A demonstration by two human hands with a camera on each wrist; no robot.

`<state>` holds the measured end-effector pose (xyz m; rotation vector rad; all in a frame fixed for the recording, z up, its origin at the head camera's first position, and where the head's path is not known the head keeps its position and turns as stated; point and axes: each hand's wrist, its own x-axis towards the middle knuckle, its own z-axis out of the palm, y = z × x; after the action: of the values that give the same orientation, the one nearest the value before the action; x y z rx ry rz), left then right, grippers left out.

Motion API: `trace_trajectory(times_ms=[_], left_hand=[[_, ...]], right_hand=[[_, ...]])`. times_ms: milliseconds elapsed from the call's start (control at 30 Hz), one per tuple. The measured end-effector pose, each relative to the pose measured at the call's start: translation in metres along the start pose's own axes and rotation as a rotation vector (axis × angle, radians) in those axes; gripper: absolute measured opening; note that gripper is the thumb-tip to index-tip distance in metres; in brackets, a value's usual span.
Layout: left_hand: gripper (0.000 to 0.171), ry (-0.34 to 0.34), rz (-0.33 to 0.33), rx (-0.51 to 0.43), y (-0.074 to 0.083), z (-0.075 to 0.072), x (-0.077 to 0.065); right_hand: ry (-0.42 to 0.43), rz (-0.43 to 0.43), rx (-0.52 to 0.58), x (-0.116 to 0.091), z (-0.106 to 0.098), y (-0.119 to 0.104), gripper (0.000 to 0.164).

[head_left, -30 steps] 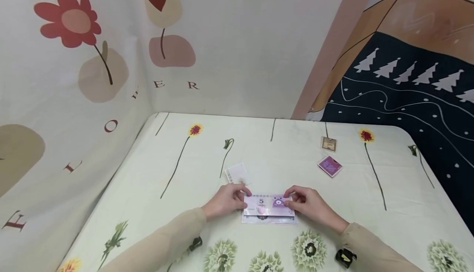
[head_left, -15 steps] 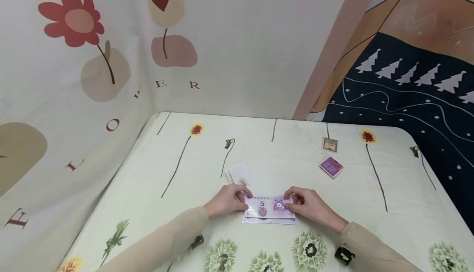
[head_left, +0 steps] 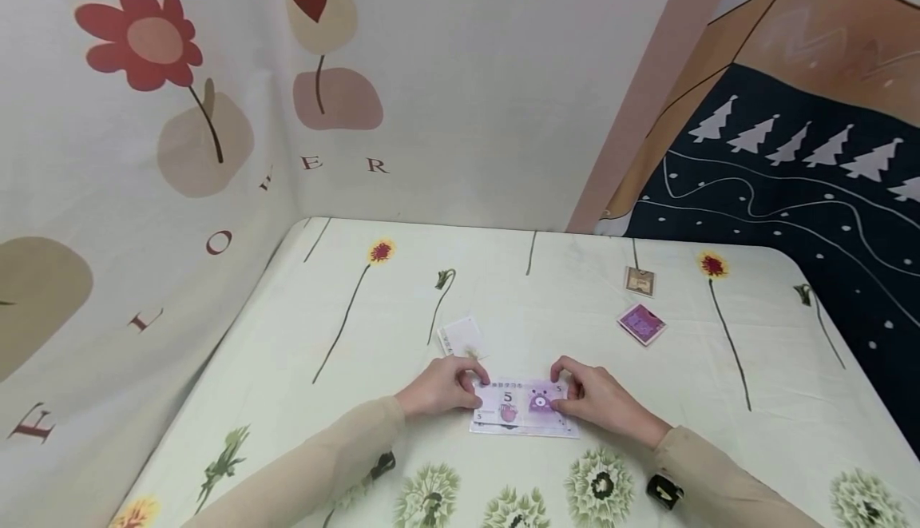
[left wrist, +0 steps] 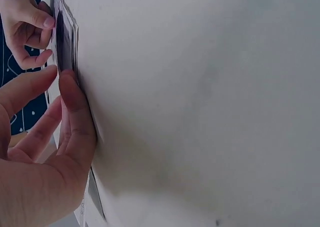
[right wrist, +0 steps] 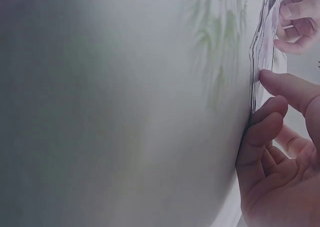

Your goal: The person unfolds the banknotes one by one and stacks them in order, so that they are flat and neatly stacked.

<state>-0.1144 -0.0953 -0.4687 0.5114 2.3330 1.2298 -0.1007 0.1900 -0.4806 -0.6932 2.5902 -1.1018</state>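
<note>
A purple play banknote (head_left: 512,402) printed with a 5 and a cartoon animal lies over another note (head_left: 528,431), whose lower edge sticks out below it. My left hand (head_left: 440,388) holds the top note's left end, thumb and forefinger at its edge. At the right end, my right hand (head_left: 607,402) grips it with the thumb on its face and the forefinger at the upper corner. Several layered paper edges (right wrist: 254,72) show in the right wrist view. Beyond my left fingers, a pale note (head_left: 461,335) lies slanted on the table.
Farther back on the right are a small purple card-like piece (head_left: 643,324) and a brown one (head_left: 640,281). The flower-print tablecloth (head_left: 345,424) covers the table, which meets a hanging printed fabric (head_left: 460,113) at the back.
The top note has come slightly down toward me, covering more of the note beneath. My right forefinger has shifted a little, uncovering the top right corner's number. Both hands otherwise stay put.
</note>
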Motion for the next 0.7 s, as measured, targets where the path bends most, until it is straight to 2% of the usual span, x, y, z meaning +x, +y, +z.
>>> trace_trajectory(times_ms=[267,700], left_hand=[[0.023,-0.024,0.018,-0.028,-0.0013,-0.0017,-0.0011],[0.016,-0.012,0.021,-0.059,-0.0008,-0.0035,-0.0023]], right_hand=[[0.013,0.007,0.028,-0.0014,0.0003,-0.0013,0.027],[0.027,0.045,0.105,-0.0032,0.0046,-0.0043,0.024]])
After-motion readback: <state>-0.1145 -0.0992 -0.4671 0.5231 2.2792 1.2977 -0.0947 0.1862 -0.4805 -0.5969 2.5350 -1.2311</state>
